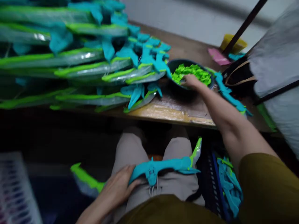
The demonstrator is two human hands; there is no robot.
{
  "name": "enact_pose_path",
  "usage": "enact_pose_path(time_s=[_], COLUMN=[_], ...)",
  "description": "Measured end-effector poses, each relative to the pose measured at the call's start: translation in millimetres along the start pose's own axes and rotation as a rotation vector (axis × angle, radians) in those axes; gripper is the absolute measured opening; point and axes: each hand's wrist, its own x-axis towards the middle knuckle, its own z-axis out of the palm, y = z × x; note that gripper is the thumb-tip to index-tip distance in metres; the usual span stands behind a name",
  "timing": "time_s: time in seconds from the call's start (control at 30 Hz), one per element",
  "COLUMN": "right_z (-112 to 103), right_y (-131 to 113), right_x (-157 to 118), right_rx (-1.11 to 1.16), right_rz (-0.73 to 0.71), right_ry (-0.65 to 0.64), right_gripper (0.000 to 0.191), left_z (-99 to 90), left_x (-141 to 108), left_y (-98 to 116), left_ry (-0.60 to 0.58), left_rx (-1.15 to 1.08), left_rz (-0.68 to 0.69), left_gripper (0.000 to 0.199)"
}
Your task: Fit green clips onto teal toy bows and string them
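Note:
Across my lap lies a blue toy piece [163, 166] with green and clear ends, one end at the left and one at the upper right. My left hand [119, 185] is wrapped round its left part, the thumb below it. My right hand [190, 81] reaches into a dark round bowl [211, 85] of small bright green pieces [197, 73]. Its fingers are bent down among the pieces at the bowl's near left side; their tips are hidden, and what they grip cannot be made out.
Many similar blue and green toys [93, 67] are stacked on the wooden table [163, 112] at the left. Another [227, 91] lies right of the bowl. A blue crate [216, 183] holds more at the lower right. Behind are a yellow container [235, 45] and dark poles.

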Motion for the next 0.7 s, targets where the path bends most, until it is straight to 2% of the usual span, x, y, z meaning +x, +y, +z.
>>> enact_pose_path(time_s=[0.03, 0.1, 0.2, 0.3, 0.4, 0.5, 0.57, 0.63, 0.7], right_z=[4.0, 9.5, 9.3, 4.1, 1.1, -2.0, -7.4, -15.8, -24.0], right_y=[-1.7, -3.1, -2.8, -3.2, -3.2, 1.4, 6.3, 9.0, 4.8], right_x=[7.4, 18.1, 22.7, 19.1, 14.0, 9.4, 6.3, -1.0, -20.4], right_rx=[-0.009, -0.027, -0.049, -0.054, -0.037, 0.018, 0.045, 0.05, 0.124], right_rz=[-0.013, -0.031, -0.05, -0.044, 0.002, 0.062, 0.1, 0.134, 0.092], right_ry=[-0.025, -0.035, -0.001, 0.065, 0.081, 0.067, 0.167, 0.349, 0.55], right_gripper=[0.033, 0.046, 0.045, 0.043, 0.046, 0.05, 0.05, 0.044, 0.032], left_z=[-3.4, -8.9, -10.5, -6.3, -4.2, -6.2, -8.0, -9.0, -9.3], left_x=[1.2, 4.5, 13.3, 32.6, 58.7, 75.3, 75.5, 68.8, 59.4], left_y=[5.1, 13.1, 18.5, 17.6, 13.8, 12.3, 14.2, 17.9, 22.1], left_ry=[-0.028, -0.051, -0.036, -0.053, -0.191, -0.334, -0.36, -0.314, -0.259], left_rx=[0.005, 0.003, -0.059, -0.342, -0.594, -0.679, -0.73, -0.789, -0.864], left_rz=[0.013, 0.028, 0.09, 0.11, 0.079, 0.09, 0.092, 0.092, 0.108], left_gripper=[0.066, 0.061, 0.053, 0.059, 0.067, 0.053, 0.047, 0.046, 0.042])
